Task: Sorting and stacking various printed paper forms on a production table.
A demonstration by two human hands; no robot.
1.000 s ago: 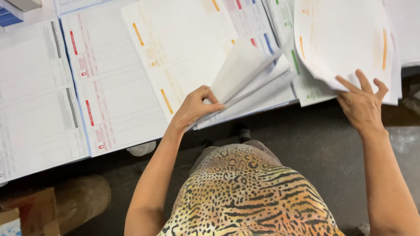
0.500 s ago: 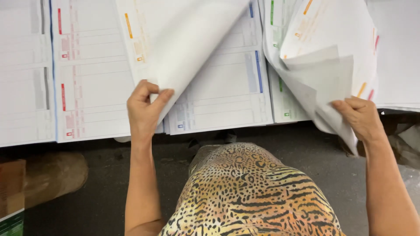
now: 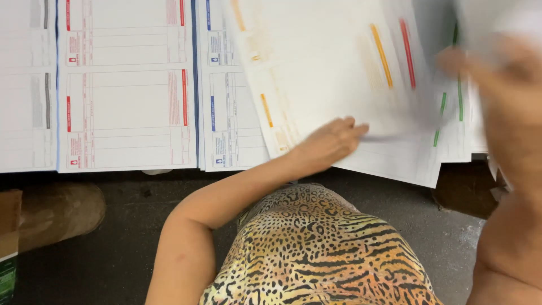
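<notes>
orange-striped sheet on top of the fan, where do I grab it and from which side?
Take the orange-striped sheet at its near bottom edge, coming from the worker's side. That edge overhangs the table front, so fingers could probably slip under it; the rest lies flat on other sheets. The left hand already rests near that edge. The right hand is blurred.

A brown cardboard box (image 3: pixel 8 223) with a green lower panel stands at the bottom left edge, below the tabletop (image 3: pixel 169 171)
</notes>
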